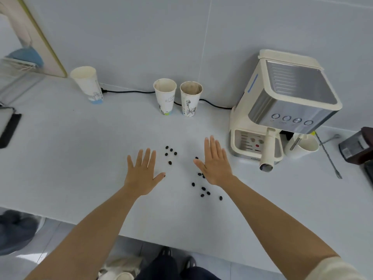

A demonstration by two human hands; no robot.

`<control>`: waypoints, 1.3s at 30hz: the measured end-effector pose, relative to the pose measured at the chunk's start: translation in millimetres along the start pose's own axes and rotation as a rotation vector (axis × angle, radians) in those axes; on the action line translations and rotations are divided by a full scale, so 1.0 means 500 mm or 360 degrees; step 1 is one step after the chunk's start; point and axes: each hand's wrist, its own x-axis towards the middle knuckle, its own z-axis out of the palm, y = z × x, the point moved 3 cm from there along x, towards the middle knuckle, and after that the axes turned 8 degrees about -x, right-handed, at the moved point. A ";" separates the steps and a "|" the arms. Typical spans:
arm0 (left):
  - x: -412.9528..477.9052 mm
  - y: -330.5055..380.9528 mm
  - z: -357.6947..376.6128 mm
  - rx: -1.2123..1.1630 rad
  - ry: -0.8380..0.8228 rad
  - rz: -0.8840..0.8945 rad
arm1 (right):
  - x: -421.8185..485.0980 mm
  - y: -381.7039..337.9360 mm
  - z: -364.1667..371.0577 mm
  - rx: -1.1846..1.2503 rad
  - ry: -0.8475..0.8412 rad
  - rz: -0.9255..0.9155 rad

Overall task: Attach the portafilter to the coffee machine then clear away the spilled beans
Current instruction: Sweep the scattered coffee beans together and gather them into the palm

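Two clusters of dark spilled coffee beans lie on your white counter. Your left hand and right hand, fingers spread, empty, flank them, apparently for sweeping together. Cream-handled portafilter already sits in the cream-and-steel coffee machine, far right.

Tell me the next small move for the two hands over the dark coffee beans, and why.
Probably sweep the open left hand and open right hand inward, herding the scattered dark coffee beans into one pile. The cream-handled portafilter already sits in the cream and steel coffee machine, and both hands flank the beans.
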 end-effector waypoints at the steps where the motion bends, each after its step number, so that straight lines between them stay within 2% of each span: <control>1: -0.011 -0.003 0.014 -0.0038 -0.0051 -0.0019 | -0.008 0.005 0.020 -0.0009 -0.0042 0.0011; 10: -0.069 -0.013 0.101 -0.0056 -0.0262 -0.0118 | -0.094 0.050 0.150 -0.0007 -0.0356 0.0165; 17: -0.067 0.005 0.119 -0.0087 -0.0267 -0.0146 | -0.146 0.066 0.206 0.0065 -0.0483 0.0324; 27: -0.011 0.036 0.109 -0.0061 -0.0246 -0.0129 | -0.075 0.017 0.206 0.0079 -0.0391 0.0437; 39: 0.127 0.011 0.067 0.0035 -0.0164 0.0032 | 0.039 0.003 0.190 0.0086 -0.0219 0.0400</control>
